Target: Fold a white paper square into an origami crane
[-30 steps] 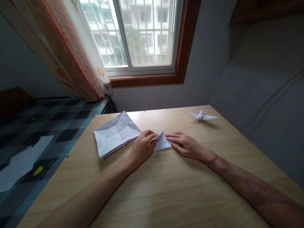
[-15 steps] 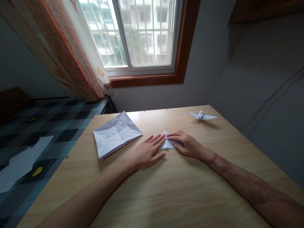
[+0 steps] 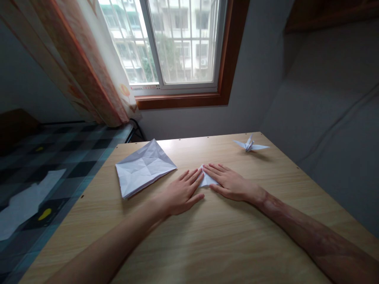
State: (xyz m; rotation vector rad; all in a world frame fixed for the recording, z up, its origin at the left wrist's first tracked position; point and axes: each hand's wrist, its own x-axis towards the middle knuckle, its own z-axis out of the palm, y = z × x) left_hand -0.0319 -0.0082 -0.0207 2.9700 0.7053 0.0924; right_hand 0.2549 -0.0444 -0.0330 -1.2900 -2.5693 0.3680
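A small folded piece of white paper [image 3: 206, 181] lies flat on the wooden table [image 3: 189, 244], with its pointed end away from me. My left hand [image 3: 184, 192] rests palm down, its fingertips on the paper's left side. From the other side my right hand [image 3: 229, 182] lies flat over the paper's right part, fingers stretched out and covering much of it. Neither hand grips anything. Left of my left hand sits a stack of creased white paper sheets [image 3: 145, 167]. A folded paper crane [image 3: 249, 146] stands near the table's far right corner.
Beyond the table's left edge is a bed with a checked cover [image 3: 79, 157], where a torn sheet of white paper [image 3: 29, 201] lies. A curtain [image 3: 97, 79] hangs beside the barred window [image 3: 186, 43]. A grey wall [image 3: 325, 98] rises on the right.
My right hand's fingers have gone from bent to stretched flat over the paper's right side. My left hand has shifted very slightly, still flat on the paper's left side.
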